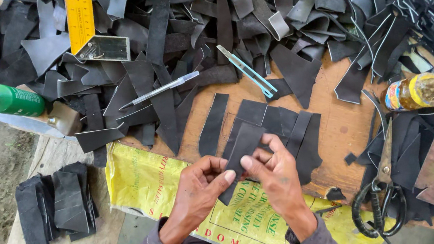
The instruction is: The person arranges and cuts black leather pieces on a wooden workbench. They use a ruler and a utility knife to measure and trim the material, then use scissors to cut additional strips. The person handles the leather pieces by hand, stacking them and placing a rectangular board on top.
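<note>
A yellow printed sack hangs over the bench's near edge, a green red-capped bottle lies at left, one amber bottle at right. Both the left hand and right hand pinch one black strip, its long axis running nearly straight away, just above the sack.

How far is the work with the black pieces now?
Done: several cut strips lie side by side on the board, and a stack of pieces sits low on the left. In hand: the left hand and right hand hold one black piece together. Left: a large scrap heap is unsorted.
</note>
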